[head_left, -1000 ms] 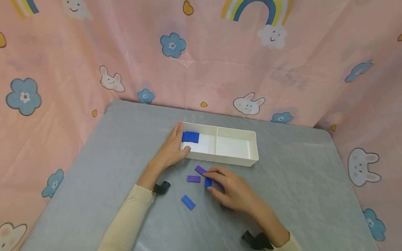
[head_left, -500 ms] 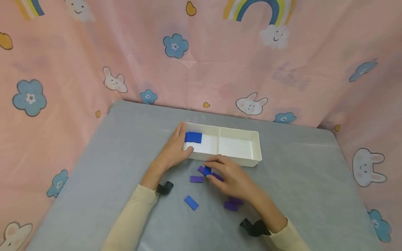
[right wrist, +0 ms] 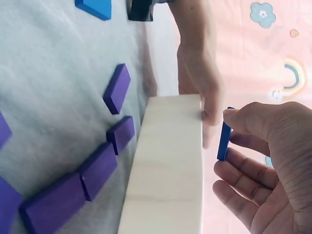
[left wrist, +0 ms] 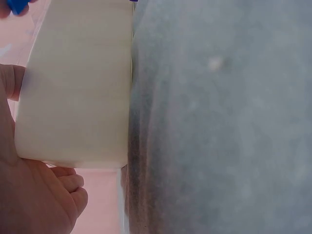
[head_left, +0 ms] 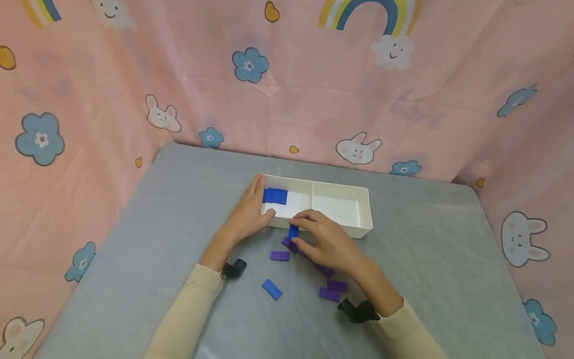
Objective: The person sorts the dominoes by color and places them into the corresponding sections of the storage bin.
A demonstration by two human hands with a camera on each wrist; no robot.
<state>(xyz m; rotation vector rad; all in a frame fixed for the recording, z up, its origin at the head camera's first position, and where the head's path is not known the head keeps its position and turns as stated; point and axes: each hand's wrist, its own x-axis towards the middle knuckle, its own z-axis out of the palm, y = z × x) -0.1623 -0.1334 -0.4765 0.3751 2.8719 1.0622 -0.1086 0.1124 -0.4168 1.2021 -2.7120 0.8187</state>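
Observation:
My right hand (head_left: 329, 239) pinches a flat blue block (head_left: 293, 231) between thumb and fingers, raised near the front wall of a white two-compartment box (head_left: 341, 231). In the right wrist view the same blue block (right wrist: 224, 140) is held on edge, above the level of the box rim. At the box's left end, my left hand (head_left: 246, 212) grips it, the thumb over the near rim and the fingers along the end wall. Several blue blocks (head_left: 275, 196) lie side by side in the left compartment. The left wrist view shows the hand (left wrist: 39, 195) around the box corner.
Several purple blocks (head_left: 280, 256) are scattered on the grey tabletop (head_left: 179, 199) before the box, some partly under my right hand. Another blue block (head_left: 272, 289) lies closer to me. Behind the table hangs a pink patterned cloth (head_left: 296, 109).
My right hand has lifted the blue block off the tabletop and carried it forward to the box's front wall. More purple blocks show behind it. The left hand keeps its place on the box.

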